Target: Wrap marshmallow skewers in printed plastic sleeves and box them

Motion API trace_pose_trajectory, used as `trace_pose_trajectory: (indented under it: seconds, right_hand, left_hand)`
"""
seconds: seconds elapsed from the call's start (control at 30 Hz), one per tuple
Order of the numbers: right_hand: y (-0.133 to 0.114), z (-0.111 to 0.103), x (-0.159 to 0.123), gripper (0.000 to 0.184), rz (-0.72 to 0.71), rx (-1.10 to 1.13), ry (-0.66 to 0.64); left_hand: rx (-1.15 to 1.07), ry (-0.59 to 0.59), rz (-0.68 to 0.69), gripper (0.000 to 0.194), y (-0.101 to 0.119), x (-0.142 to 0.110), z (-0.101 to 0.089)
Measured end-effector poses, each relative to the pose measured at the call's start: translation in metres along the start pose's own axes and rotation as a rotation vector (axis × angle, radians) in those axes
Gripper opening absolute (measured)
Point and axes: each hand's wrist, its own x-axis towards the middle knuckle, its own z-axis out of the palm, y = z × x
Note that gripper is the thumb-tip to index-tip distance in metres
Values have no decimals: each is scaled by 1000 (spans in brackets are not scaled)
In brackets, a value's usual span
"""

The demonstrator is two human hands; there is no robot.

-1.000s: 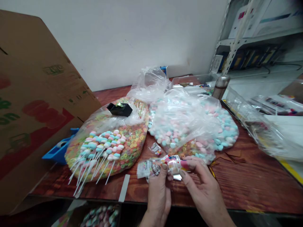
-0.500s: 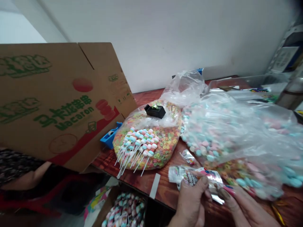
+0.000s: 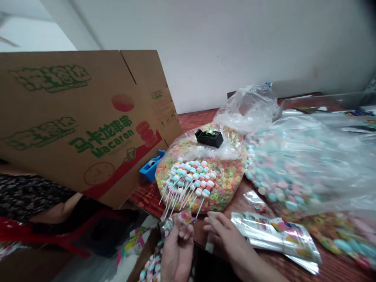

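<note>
My left hand (image 3: 176, 250) is closed at the table's front edge, pinching a small printed packet (image 3: 179, 218) that sticks up above the fingers. Just to its right, my right hand (image 3: 223, 237) has its fingers stretched out over the table edge and holds nothing. A stack of shiny printed packets (image 3: 276, 235) lies on the table to the right of that hand. Just beyond both hands, several pastel candy skewers (image 3: 190, 181) lie on top of a bag of coloured cereal rings (image 3: 226, 184).
A black tape dispenser (image 3: 209, 138) sits on the ring bag. A big bag of pastel candies (image 3: 308, 168) fills the right. A "Macaron" cardboard box (image 3: 82, 121) leans at the left with a blue holder (image 3: 150, 170) beside it. Another person's arm (image 3: 49, 209) shows lower left. An open box of candies (image 3: 149, 270) stands below the table edge.
The view swung left. The packet stack that both hands held now lies on the table. My left hand has moved left with one small packet, and my right hand has opened.
</note>
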Motion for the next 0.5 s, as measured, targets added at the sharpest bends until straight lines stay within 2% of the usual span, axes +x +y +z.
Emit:
trace_pose_trajectory:
  seconds: [0.07,0.13,0.2,0.27,0.33,0.37,0.4,0.5]
  right_hand:
    - [14,22,22,39,70,93,-28]
    - [20,34,36,40,77,161,-43]
    - [16,36,39,39,41,215,-34]
    - [4,25,33,36,-16,238,-8]
    - [-13,-2,18,33,-67,192,13]
    - [-22,-21,7,32,-92,141,26]
    - [-31,-43,-5,31,-158,-45,42]
    - [-46,-118,-49,28,-533,-717,276]
  left_hand:
    - [-35,49,-15,26,8,3,-7]
    - [-50,77,-44,31,9,5,-11]
    - [-37,67,-86,26,4,7,-13]
    - [-18,27,-124,16,-3,10,-13]
    - [-4,-15,-154,9,-12,13,-10]
    - [7,-32,-178,12,-17,15,-8]
    - [24,-46,-205,18,-23,16,-5]
    - [95,-100,-288,31,-43,18,8]
